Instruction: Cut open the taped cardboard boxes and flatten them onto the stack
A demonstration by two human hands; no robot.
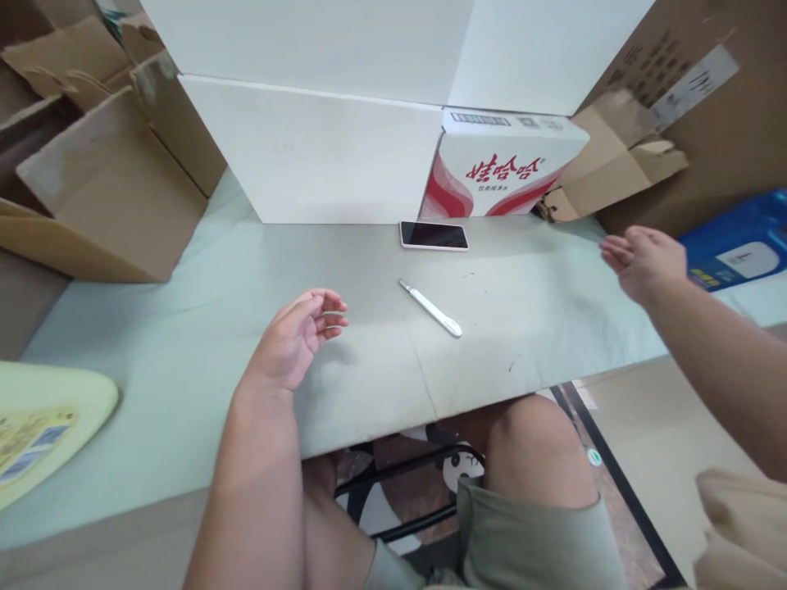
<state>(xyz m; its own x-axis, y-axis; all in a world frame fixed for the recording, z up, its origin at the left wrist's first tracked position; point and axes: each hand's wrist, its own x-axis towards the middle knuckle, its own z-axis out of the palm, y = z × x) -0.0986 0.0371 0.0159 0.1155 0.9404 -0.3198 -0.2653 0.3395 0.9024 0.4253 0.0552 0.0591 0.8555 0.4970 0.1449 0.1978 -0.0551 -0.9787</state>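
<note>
On the pale green tablecloth (pixel 369 352) lies a slim white-handled scalpel (pixel 434 310), its metal end pointing away and to the left. My left hand (pixel 298 336) hovers left of it with fingers loosely curved and apart, holding nothing. Off to the right, my right hand (pixel 648 260) is raised over the table, its fingers loosely bent and nothing visible in them. It is nearest to a blue jug (pixel 734 246), partly behind the wrist. Beyond the scalpel a phone (pixel 434 236) rests flat with its dark screen up.
White panels (pixel 320 156) and a red-and-white printed carton (pixel 501 172) stand along the back. Open cardboard boxes (pixel 116 176) fill the left; another opened carton (pixel 627 160) sits back right. A pale yellow bottle (pixel 49 430) lies at the left edge. My knees are under the table's front edge.
</note>
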